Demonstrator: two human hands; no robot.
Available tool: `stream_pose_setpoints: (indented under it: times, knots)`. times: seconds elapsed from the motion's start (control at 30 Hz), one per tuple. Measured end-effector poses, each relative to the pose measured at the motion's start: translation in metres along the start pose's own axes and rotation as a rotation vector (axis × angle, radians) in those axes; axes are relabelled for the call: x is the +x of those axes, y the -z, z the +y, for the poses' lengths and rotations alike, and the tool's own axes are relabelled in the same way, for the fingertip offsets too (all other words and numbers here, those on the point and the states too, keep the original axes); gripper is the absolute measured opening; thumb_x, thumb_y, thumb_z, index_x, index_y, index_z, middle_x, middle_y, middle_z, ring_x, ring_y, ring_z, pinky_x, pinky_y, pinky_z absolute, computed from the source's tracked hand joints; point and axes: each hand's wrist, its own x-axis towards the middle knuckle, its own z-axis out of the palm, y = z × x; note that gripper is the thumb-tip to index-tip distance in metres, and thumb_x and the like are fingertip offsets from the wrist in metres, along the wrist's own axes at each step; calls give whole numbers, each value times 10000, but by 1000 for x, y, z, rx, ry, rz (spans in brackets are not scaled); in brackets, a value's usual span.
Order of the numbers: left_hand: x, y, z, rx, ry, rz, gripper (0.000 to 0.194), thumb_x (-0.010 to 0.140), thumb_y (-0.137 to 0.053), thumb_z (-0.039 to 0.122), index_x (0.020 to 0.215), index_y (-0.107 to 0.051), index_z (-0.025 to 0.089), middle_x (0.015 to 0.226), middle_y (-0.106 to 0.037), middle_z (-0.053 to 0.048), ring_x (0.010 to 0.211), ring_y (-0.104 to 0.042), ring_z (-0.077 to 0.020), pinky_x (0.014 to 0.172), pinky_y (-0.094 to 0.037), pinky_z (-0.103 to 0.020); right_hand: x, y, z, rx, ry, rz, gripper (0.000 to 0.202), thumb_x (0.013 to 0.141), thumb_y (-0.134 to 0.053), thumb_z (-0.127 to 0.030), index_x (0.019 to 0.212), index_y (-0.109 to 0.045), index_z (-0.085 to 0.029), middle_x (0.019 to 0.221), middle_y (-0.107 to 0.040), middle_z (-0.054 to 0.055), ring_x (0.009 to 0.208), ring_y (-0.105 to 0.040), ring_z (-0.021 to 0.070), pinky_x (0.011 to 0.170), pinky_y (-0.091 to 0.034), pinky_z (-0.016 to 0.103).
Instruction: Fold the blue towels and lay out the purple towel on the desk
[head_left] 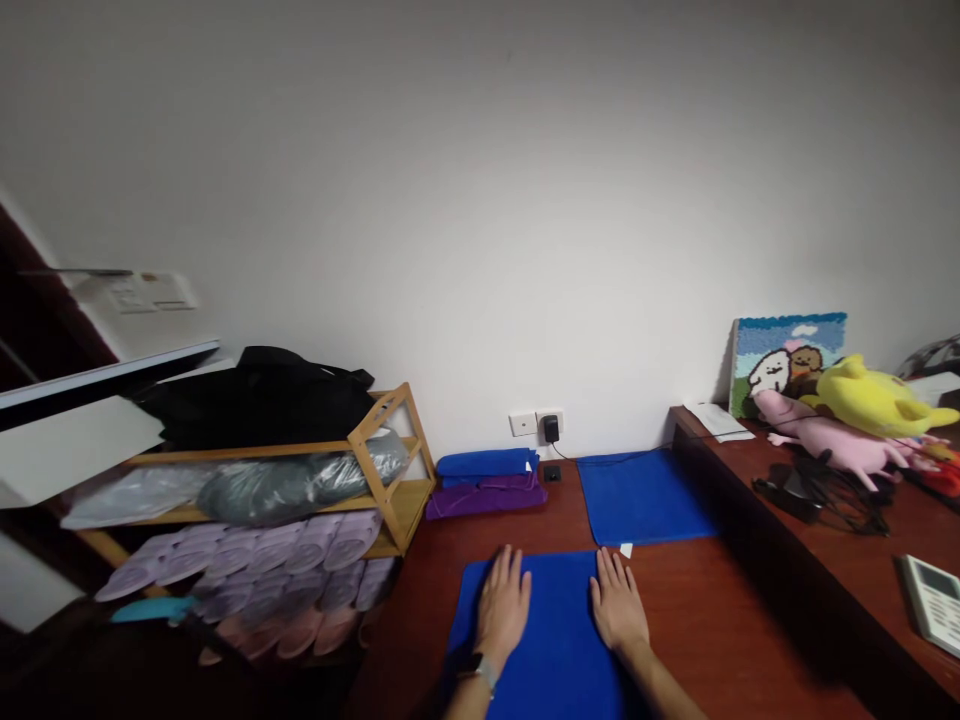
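A blue cloth (556, 630) lies spread on the reddish-brown tabletop (697, 630). My left hand (504, 605), with a watch at the wrist, rests flat on the cloth's left part, fingers stretched out. On its right edge my right hand (619, 603) lies flat, its fingers extended beside a small white tag (626, 550). Neither hand holds anything. Behind them at the right is a second flat blue cloth (645, 497). Folded blue cloth (484, 463) sits on folded purple cloth (487, 497) near the wall, at the back left of the table.
A wooden rack (386, 470) at the left holds a black bag (262, 400), plastic-wrapped items and several slippers (277, 547). A black plug (551, 429) with a cable is in the wall socket. The raised desk at the right bears plush toys (874, 400), cables and a calculator (934, 603).
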Motion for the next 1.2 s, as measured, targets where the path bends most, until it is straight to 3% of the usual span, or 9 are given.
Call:
stream_pose_setpoints:
  times: [0.1,0.17,0.27,0.4,0.67,0.83,0.9,1.0,1.2]
  knots:
    - [-3,-36,67,-411,-59,-132,609,1031,-289,540,1535,-447,237,1634,-408,-52,1495,-377,-220,1239,-337,-414,0,0,1,-9,7,-3,660,1011,-124,-422,1605,-184,-140,1687,-161,4,1570,-93,204,1282,-79,413]
    - [-4,-64,101,-646,45,-176,623,1033,-254,541,1533,-449,225,1621,-426,-76,1484,-397,-208,1224,-367,-389,0,-1,1,-24,26,-6,645,1005,-151,-386,1602,-220,-149,1685,-171,8,1568,-100,209,1280,-83,422]
    - [-3,-90,116,-826,214,-183,642,1047,-92,461,1571,-379,227,1616,-426,-110,1453,-441,-194,1176,-435,-383,-1,-2,2,-45,38,1,642,999,-167,-373,1599,-244,-158,1683,-178,11,1567,-117,218,1276,-95,434]
    - [2,-80,75,-861,285,-116,667,1043,24,424,1599,-304,258,1563,-505,-118,1360,-553,-199,1118,-504,-398,-1,-3,1,-42,17,18,664,1003,-141,-409,1602,-219,-135,1683,-184,17,1567,-124,222,1277,-97,428]
    - [-3,7,-56,-850,378,79,659,1031,-31,353,1528,-435,195,1465,-603,-144,1321,-595,-221,1099,-529,-417,-4,1,0,5,8,13,671,1010,-113,-445,1607,-190,-150,1688,-173,-9,1569,-111,203,1285,-83,417]
    - [-10,30,-81,-763,394,163,591,997,-245,443,1406,-577,175,1435,-629,-140,1342,-579,-275,1157,-463,-474,-1,4,-1,4,-3,11,668,1011,-121,-446,1609,-185,-155,1689,-172,-7,1569,-109,200,1284,-83,416]
    - [-15,29,-65,-699,343,159,543,949,-402,499,1320,-651,191,1426,-639,-120,1373,-544,-300,1206,-393,-502,-2,10,-2,14,-7,-19,668,1014,-113,-447,1611,-178,-157,1690,-168,-2,1568,-105,198,1281,-90,418]
    - [-32,19,-15,-492,103,45,498,962,-440,517,1305,-680,247,1469,-611,-66,1420,-490,-274,1239,-348,-471,-11,18,-2,39,29,-31,666,1017,-96,-447,1616,-158,-164,1693,-154,-8,1568,-89,189,1280,-91,407]
    - [-69,-14,94,-208,-204,-177,565,1040,-272,510,1545,-432,311,1624,-414,-15,1516,-335,-264,1270,-282,-509,-59,6,5,10,41,25,651,1007,-130,-434,1612,-214,-208,1683,-161,-29,1568,-99,214,1279,-101,446]
